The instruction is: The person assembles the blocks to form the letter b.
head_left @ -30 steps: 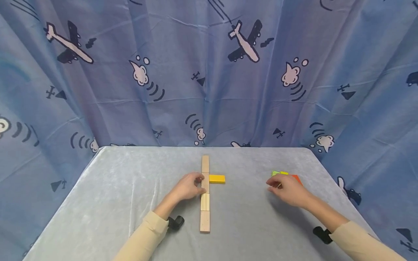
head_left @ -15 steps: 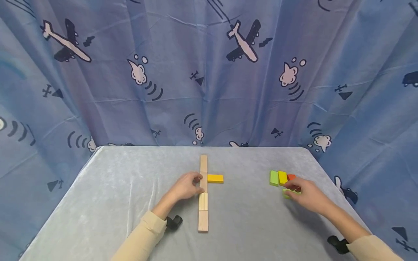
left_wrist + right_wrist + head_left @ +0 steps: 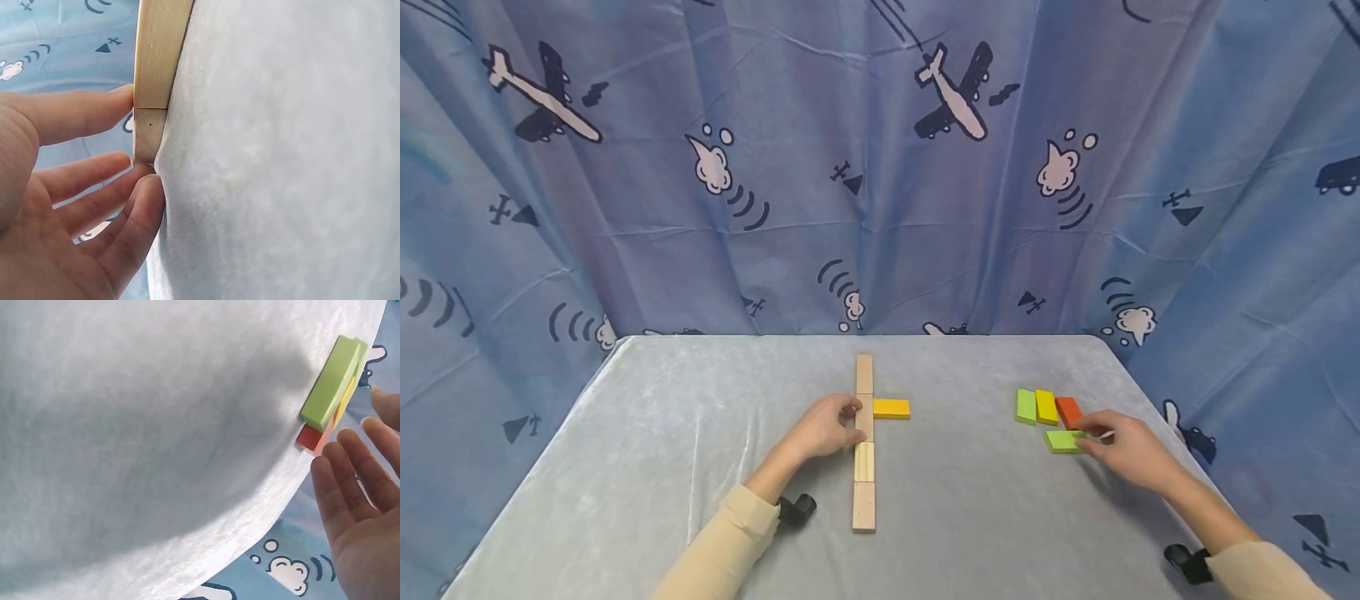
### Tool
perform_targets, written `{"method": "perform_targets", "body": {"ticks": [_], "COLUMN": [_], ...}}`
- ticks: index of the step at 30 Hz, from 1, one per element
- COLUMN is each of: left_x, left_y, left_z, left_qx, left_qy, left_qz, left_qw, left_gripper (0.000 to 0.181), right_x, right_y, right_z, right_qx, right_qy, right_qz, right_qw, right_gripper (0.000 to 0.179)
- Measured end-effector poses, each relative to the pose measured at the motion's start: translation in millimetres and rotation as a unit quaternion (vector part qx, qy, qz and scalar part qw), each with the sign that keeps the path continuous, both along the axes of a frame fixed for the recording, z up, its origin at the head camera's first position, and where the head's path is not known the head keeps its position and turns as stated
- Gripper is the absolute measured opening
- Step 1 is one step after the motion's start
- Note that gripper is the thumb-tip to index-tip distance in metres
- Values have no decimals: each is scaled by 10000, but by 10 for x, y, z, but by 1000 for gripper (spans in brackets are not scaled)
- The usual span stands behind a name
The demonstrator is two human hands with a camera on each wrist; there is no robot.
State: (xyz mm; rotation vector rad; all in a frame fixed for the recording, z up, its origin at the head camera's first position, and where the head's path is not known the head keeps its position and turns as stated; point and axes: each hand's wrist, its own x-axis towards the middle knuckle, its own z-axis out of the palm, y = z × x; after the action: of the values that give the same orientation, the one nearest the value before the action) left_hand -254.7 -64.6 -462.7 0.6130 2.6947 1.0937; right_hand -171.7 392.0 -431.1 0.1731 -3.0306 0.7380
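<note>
In the head view, plain wooden blocks (image 3: 864, 462) lie end to end in a straight row. A yellow-orange block (image 3: 892, 409) juts out from the row's right side. My left hand (image 3: 823, 427) is at the row's left side; the left wrist view shows its thumb tip against a wooden block (image 3: 161, 56), other fingers loosely extended. Over on the right, my right hand (image 3: 1129, 450) has its fingertips at the right end of a light green block (image 3: 1063, 442). The right wrist view shows those fingers spread, with nothing between them, beside the green block (image 3: 331, 384).
Behind the nearer green block lie another green block (image 3: 1026, 406), a yellow block (image 3: 1047, 407) and a red block (image 3: 1067, 412). All rest on a table with a pale grey cloth (image 3: 970, 517). A blue patterned curtain (image 3: 805, 167) hangs around the back and sides.
My right hand has moved right and toward me, uncovering the coloured blocks and stopping by the nearer green one. The left hand has stayed at the wooden row.
</note>
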Motion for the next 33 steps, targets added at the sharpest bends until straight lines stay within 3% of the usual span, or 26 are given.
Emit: {"method": "perform_targets", "body": {"ticks": [7, 22, 33], "left_x": [-4, -7, -24], "left_y": [-4, 6, 2], "left_z": [-1, -13, -26], "left_qx": [39, 9, -16], "left_qy": [40, 4, 3], "left_qz": [-29, -5, -10], "left_qw": [10000, 10000, 10000], "left_gripper": [46, 47, 47], "right_x": [-45, -98, -112], "right_y": [15, -32, -320], "right_z": [-34, -101, -52], "right_qx": [10, 59, -76], "right_qy": [-359, -635, -802], "right_qz": [-70, 36, 146], "right_qw": [9993, 9980, 9966], "right_gripper": [34, 39, 36]}}
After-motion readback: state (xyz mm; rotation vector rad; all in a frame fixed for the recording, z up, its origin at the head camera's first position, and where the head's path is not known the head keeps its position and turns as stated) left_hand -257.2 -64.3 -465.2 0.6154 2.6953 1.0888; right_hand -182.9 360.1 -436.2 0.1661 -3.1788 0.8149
